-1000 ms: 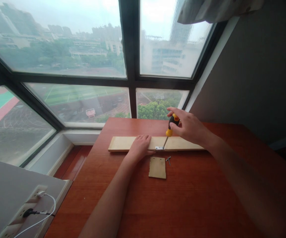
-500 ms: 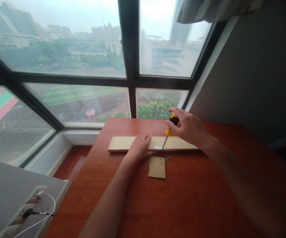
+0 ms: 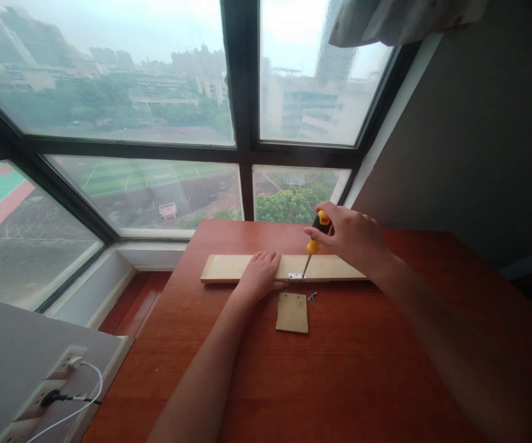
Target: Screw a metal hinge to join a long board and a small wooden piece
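A long pale wooden board (image 3: 229, 268) lies across the far part of a red-brown table (image 3: 339, 375). My left hand (image 3: 260, 275) rests flat on the board, fingers stretched out, pressing it down. My right hand (image 3: 351, 237) is closed round the black and yellow handle of a screwdriver (image 3: 314, 241). The screwdriver's tip stands on a small metal hinge (image 3: 296, 276) at the board's near edge. A small square wooden piece (image 3: 292, 312) lies just in front of the board, with loose screws (image 3: 312, 298) beside it.
A large window with a dark frame (image 3: 242, 154) rises behind the table. At the lower left, a grey surface holds a power strip (image 3: 48, 394) with a white cable plugged in. A grey wall (image 3: 478, 135) stands to the right.
My right hand has turned slightly on the screwdriver handle and shifted a little left. The left hand and the board stay where they were.
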The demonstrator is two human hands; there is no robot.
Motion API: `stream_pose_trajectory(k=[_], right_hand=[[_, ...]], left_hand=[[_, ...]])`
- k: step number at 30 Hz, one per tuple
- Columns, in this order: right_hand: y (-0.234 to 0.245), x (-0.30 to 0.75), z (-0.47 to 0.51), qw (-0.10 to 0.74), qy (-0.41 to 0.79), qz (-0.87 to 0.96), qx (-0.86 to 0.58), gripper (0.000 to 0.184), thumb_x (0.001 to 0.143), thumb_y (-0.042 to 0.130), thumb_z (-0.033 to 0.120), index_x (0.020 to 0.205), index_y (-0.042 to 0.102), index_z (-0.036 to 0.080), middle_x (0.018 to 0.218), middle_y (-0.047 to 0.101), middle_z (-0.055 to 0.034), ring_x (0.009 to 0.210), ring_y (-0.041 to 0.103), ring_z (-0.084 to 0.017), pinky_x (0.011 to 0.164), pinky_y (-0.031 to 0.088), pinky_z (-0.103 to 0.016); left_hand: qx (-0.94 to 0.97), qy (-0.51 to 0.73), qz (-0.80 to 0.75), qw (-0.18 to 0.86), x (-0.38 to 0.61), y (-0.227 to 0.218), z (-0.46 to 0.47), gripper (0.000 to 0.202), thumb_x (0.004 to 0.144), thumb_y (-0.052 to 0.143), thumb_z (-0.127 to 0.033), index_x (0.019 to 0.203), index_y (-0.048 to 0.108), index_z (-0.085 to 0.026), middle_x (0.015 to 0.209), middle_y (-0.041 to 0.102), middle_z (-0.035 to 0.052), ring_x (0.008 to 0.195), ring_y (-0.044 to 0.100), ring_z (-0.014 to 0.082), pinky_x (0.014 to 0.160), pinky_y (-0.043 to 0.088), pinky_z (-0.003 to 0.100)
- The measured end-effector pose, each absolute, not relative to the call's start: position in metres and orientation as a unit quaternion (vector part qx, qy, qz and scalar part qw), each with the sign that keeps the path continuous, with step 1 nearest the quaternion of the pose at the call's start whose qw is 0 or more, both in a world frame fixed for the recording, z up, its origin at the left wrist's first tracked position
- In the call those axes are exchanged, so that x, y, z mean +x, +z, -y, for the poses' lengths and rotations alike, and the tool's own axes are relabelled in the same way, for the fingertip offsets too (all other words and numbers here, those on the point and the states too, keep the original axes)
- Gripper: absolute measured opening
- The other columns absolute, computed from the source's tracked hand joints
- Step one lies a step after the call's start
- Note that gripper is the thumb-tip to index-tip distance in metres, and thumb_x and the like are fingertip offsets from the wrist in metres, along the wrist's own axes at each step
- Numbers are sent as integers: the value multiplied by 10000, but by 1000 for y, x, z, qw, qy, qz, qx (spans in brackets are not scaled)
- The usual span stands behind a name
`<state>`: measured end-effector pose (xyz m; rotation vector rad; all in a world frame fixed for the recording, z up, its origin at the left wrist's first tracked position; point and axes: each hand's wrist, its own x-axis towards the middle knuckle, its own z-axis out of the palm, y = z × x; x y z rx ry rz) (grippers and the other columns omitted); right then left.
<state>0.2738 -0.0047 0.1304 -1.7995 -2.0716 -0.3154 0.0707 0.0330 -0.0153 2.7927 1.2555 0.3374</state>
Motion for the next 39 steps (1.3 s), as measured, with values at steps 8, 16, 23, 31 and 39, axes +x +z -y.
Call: stream_pose_trajectory(k=[8, 16, 23, 31, 39], right_hand=[[136, 285, 3, 280, 171, 783, -529, 432, 848, 526, 270, 1274, 496, 203, 1121, 672, -79, 820, 670, -179, 734, 535, -306], [129, 281, -2, 248, -33, 765, -593, 434, 844, 582, 428, 1234, 565, 237, 935, 699, -45, 729, 651, -208, 645, 481, -329], [127, 275, -1, 231, -59, 741, -628, 407, 853, 543, 516, 1136, 579, 226, 902, 688, -63, 716, 633, -233, 594, 448, -331], [130, 286, -3, 287, 93, 765, -570, 452, 855, 564, 314, 1292, 516, 211, 1002, 683, -58, 733, 657, -175, 699, 516, -309], [125, 269, 1, 203, -120, 734, -637, 436, 862, 533, 551, 1162, 579, 238, 914, 688, -55, 707, 635, -248, 569, 430, -338]], left_hand=[[903, 110, -414, 35, 72, -14, -34, 503, 714, 758, -428, 1085, 513, -194, 1184, 602, 132, 1106, 569, 301, 948, 415, 399], [905, 102, -413, 27, 72, -12, -33, 498, 712, 761, -452, 1060, 517, -192, 1137, 617, 120, 1075, 572, 292, 938, 418, 389], [905, 96, -413, 27, 73, -11, -33, 496, 721, 756, -451, 1063, 521, -179, 1126, 617, 130, 1069, 576, 298, 928, 424, 390], [906, 95, -411, 19, 72, -11, -34, 503, 721, 758, -457, 1066, 524, -176, 1121, 619, 130, 1068, 581, 296, 918, 427, 382], [906, 89, -413, 16, 72, -11, -33, 494, 726, 753, -456, 1064, 526, -176, 1122, 623, 128, 1058, 586, 293, 919, 431, 383]])
